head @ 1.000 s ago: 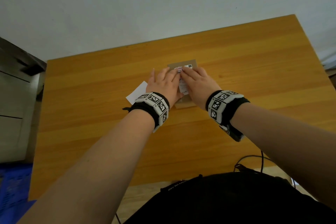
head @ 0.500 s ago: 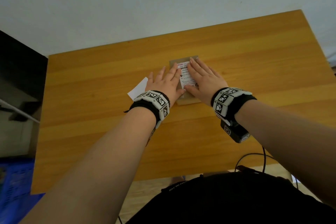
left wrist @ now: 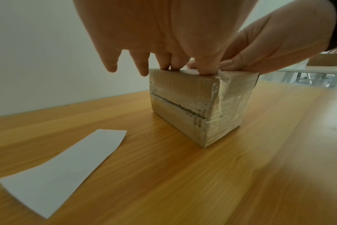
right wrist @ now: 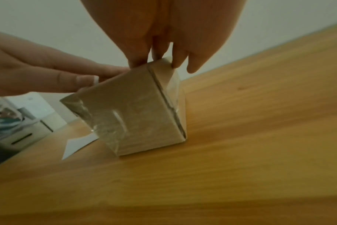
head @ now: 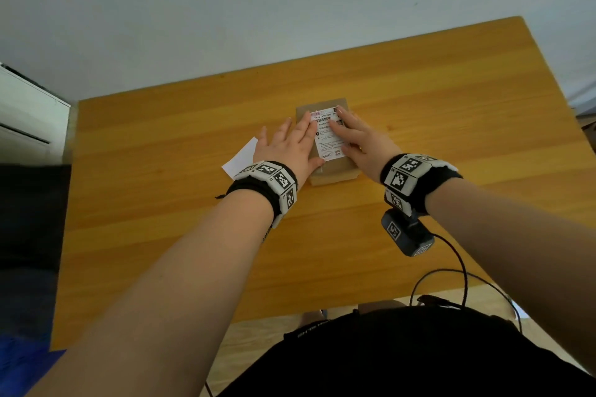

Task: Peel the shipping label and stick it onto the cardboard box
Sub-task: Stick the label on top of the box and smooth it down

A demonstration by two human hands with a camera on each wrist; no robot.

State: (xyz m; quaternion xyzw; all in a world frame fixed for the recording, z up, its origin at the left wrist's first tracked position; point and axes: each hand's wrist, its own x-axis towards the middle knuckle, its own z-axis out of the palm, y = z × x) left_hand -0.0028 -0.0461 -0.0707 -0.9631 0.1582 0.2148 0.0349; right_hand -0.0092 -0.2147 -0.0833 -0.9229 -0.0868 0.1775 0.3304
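- We see the cardboard box [head: 332,171] standing on the wooden table [head: 161,235], sealed with clear tape along its side seams, as the left wrist view shows.
- The shipping label [head: 327,138] lies flat on the top face of the box, printed side up, with a barcode near its far end.
- Our left hand [head: 288,147] lies palm down with straight, spread fingers; the inner fingers and the thumb press on the left part of the box top beside the label, while the outer fingers hang past the box's left edge over the table.
- Our right hand [head: 362,142] lies flat too, its straight fingers pressing on the right side of the label and the box top.
- Neither hand grasps anything: both are flat and relaxed, pressing down rather than closing round the box.
- In the left wrist view, the left fingertips [left wrist: 206,70] touch the near top edge of the box, and the right hand [left wrist: 275,45] presses just beside them.
- A blank white backing sheet [head: 240,158] lies flat on the table just left of the box, partly hidden under our left wrist in the head view.
- Both wrists wear black bands with black-and-white marker tiles [head: 408,171]; a small black camera [head: 408,234] hangs under the right wrist, its cable trailing toward the near table edge.
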